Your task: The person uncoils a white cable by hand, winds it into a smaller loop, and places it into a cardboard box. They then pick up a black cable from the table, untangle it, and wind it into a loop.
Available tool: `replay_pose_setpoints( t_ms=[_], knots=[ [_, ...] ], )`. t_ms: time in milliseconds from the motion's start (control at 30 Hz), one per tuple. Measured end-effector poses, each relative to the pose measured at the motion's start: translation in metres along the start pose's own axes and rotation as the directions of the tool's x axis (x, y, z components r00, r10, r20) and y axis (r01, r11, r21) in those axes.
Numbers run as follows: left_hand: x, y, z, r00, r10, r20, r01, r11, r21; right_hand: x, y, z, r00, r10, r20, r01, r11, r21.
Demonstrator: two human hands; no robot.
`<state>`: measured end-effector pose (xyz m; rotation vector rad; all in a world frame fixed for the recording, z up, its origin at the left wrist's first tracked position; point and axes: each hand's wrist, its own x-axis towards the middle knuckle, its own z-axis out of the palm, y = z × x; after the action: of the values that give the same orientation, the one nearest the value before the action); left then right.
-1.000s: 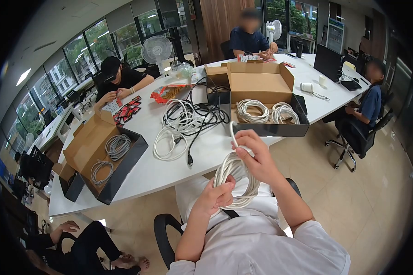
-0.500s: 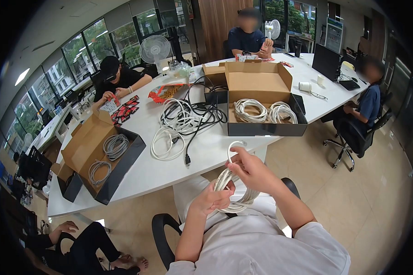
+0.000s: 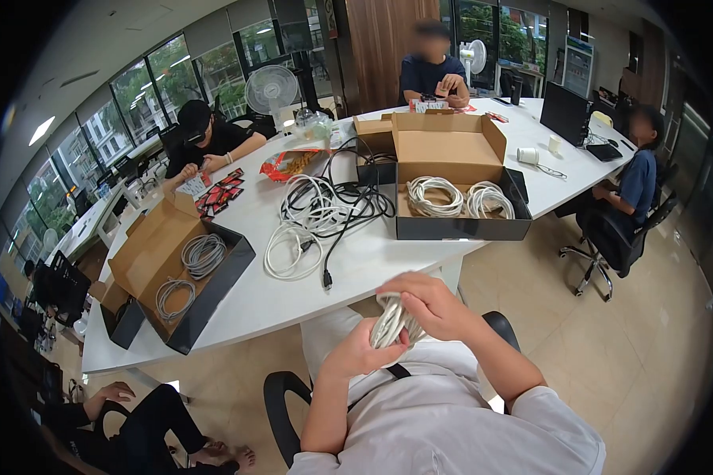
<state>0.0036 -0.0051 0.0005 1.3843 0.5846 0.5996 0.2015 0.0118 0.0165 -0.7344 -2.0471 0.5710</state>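
Observation:
A coil of white cable is held above my lap, just in front of the table edge. My left hand grips its lower left side, with the fingers wrapped round the strands. Over the top and right of the same coil my right hand is closed; its fingertips are partly hidden. Beyond my hands, a black box with a raised cardboard lid contains two white cable coils. Left of that box lies a loose tangle of white and black cables on the table.
At left, another open box contains two grey cable coils. Red packets and an orange bag lie on the white table. Paper cups stand at right. Several people sit around; one is at lower left.
The loose cable end that stuck up above the coil is now down under my right hand. My right hand has lowered and closed over the coil, which looks more bunched and tilted.

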Motion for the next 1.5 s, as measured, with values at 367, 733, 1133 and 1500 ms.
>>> replay_pose_setpoints(
  t_ms=[367,733,1133,1500],
  knots=[
    [0.010,-0.007,-0.002,0.967,0.150,-0.205,-0.032,0.873,0.487,0.002,-0.010,-0.027,0.949,0.020,0.315,0.017,0.993,-0.114],
    [0.034,-0.027,-0.005,0.898,0.228,-0.377,0.024,0.830,0.558,-0.002,0.035,0.028,0.996,-0.016,0.088,0.070,0.748,-0.660],
    [0.036,-0.029,0.002,0.968,0.099,-0.231,0.062,0.795,0.603,-0.027,0.040,0.005,0.910,0.173,0.376,-0.067,0.958,-0.279],
    [0.043,-0.016,0.013,1.000,0.007,-0.027,0.013,0.759,0.651,-0.027,0.022,-0.056,0.440,0.401,0.803,-0.247,0.914,-0.321]
  ],
)
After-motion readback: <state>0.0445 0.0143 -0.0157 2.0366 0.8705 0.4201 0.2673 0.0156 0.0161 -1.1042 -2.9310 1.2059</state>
